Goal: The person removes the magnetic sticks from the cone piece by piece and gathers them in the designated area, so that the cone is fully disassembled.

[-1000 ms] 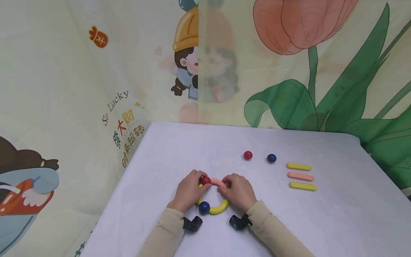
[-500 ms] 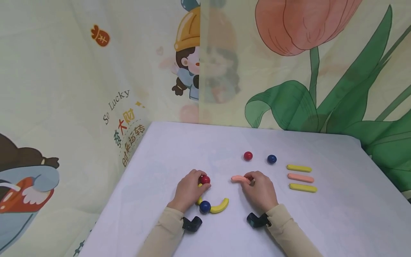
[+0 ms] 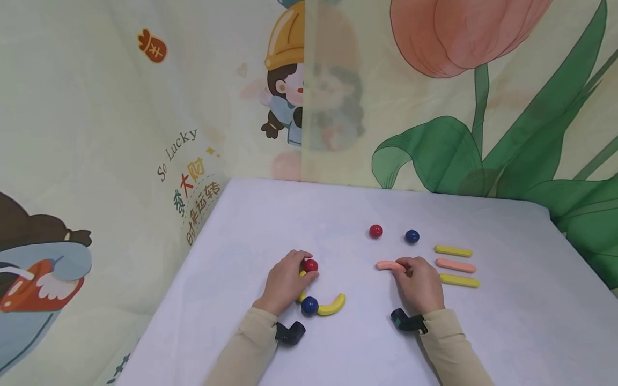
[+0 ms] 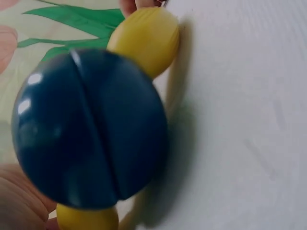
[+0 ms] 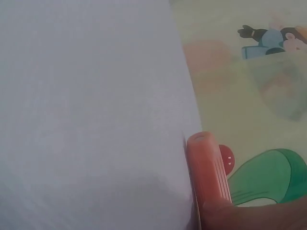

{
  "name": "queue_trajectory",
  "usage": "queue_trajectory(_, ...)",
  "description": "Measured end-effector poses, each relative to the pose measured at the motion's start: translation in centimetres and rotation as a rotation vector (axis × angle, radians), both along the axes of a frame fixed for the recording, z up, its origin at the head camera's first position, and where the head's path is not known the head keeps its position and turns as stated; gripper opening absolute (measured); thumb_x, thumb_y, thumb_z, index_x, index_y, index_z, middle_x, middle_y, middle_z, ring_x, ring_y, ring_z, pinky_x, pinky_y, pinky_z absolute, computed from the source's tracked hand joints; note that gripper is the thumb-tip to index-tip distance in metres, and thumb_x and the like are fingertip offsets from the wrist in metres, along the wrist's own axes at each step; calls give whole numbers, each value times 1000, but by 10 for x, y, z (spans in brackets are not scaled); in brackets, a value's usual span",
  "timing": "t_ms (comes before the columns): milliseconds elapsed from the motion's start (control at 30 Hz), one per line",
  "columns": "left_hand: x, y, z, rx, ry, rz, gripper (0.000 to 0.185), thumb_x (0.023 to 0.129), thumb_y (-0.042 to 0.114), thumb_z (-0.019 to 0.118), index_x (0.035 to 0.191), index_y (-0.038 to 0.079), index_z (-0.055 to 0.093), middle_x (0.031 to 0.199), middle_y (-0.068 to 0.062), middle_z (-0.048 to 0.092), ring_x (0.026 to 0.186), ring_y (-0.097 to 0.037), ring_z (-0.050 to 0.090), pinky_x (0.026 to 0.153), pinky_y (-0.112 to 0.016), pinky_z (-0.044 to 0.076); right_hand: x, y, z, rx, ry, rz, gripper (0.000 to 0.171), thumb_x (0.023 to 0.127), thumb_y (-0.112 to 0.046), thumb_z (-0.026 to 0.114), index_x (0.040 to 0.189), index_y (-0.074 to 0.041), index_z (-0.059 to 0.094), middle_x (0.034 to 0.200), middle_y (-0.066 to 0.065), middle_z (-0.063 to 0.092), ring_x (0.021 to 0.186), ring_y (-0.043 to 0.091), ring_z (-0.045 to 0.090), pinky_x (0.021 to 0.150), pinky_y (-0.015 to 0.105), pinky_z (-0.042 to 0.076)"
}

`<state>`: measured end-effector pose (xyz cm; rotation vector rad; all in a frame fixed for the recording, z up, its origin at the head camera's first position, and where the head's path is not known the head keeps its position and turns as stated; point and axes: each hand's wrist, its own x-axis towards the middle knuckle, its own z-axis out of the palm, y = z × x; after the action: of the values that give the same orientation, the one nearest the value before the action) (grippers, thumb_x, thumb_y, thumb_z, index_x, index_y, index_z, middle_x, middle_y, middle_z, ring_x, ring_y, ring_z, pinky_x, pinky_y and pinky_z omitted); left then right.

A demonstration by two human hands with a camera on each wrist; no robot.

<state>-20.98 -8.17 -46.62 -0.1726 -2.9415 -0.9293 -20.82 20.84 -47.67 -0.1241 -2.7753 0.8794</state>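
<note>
My right hand [image 3: 421, 283] pinches the pink curved stick [image 3: 390, 265]; my left hand [image 3: 286, 281] grips the red ball [image 3: 310, 265]. Loosening could let the yellow arcs [image 3: 331, 305] pull apart mid-desk.

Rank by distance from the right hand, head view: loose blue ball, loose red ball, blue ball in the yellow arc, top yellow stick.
From the right hand:
1. Loose blue ball, just beyond the fingers.
2. Top yellow stick, up and to the right; close to the loose blue ball, so that order is not firm.
3. Loose red ball, beyond and to the left.
4. Blue ball in the yellow arc, far left by the left hand.
</note>
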Motion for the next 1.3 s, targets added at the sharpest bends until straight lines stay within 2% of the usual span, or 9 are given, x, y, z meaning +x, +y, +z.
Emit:
queue_trajectory(200, -1, 4, 1, 4, 4, -7, 54, 81, 29, 81, 129, 15, 61, 101, 1, 60, 86, -14, 55, 80, -32, 53, 1, 1, -1, 12, 47, -31, 35, 87, -16, 74, 117, 0, 67, 99, 16, 62, 82, 28, 55, 71, 40, 49)
queue_trajectory(367, 1, 2, 2, 49, -32, -42, 55, 82, 23, 80, 132, 16, 58, 105, 2, 59, 87, -14, 54, 81, -31, 53, 5, -15, 3, -58, 100, -41, 32, 90, -19, 70, 118, -4, 67, 107, 13, 59, 87, 27, 57, 75, 42, 52)
queue_trajectory(500, 5, 1, 2, 109, -72, -78, 52, 83, 16, 78, 131, 16, 57, 109, 2, 59, 88, -14, 54, 81, -30, 53, 12, -45, 5, -110, 118, 147, 23, 89, -15, 72, 111, -10, 71, 98, 2, 62, 80, 18, 56, 70, 32, 50)
queue_trajectory(667, 7, 4, 0, 165, -37, -185, 50, 84, 16, 78, 129, 14, 57, 111, 3, 60, 87, -11, 54, 78, -27, 51, 14, -77, 7, -166, 38, 402, 28, 84, -16, 77, 111, -12, 71, 90, -7, 64, 69, 10, 51, 61, 22, 45)
queue_trajectory(833, 6, 6, 1, 207, -2, -297, 43, 84, 14, 77, 124, 12, 59, 109, 2, 60, 86, -8, 57, 78, -25, 51, 7, -88, 5, -141, -28, 506, 38, 80, -23, 81, 115, -13, 70, 87, -8, 61, 66, 8, 49, 57, 22, 43)
queue_trajectory(933, 7, 4, 2, 218, -13, -335, 40, 85, 12, 76, 122, 12, 59, 107, 2, 60, 88, -9, 58, 80, -27, 52, 3, -89, 2, -128, -23, 535, 40, 79, -25, 82, 116, -14, 70, 85, -9, 59, 66, 8, 49, 57, 22, 42)
queue_trajectory(1033, 7, 2, 4, 134, -6, -323, 31, 86, 18, 76, 114, 13, 64, 100, 5, 59, 89, -10, 55, 81, -29, 50, 2, -88, 2, -134, -26, 545, 38, 79, -23, 82, 114, -14, 70, 85, -9, 58, 67, 9, 49, 58, 22, 42)
queue_trajectory(1167, 7, -1, 5, 15, -12, -261, 20, 84, 28, 78, 94, 15, 69, 84, 8, 55, 81, -11, 49, 72, -26, 47, 4, -87, 3, -138, -49, 531, 36, 80, -23, 81, 113, -16, 69, 84, -8, 56, 69, 10, 49, 58, 22, 41)
queue_trajectory(1300, 6, -1, 7, 34, -53, -240, 17, 84, 28, 78, 89, 14, 70, 77, 8, 54, 73, -11, 49, 65, -24, 44, 6, -86, 4, -136, -65, 524, 35, 81, -25, 81, 113, -18, 68, 85, -10, 56, 70, 11, 50, 58, 22, 42)
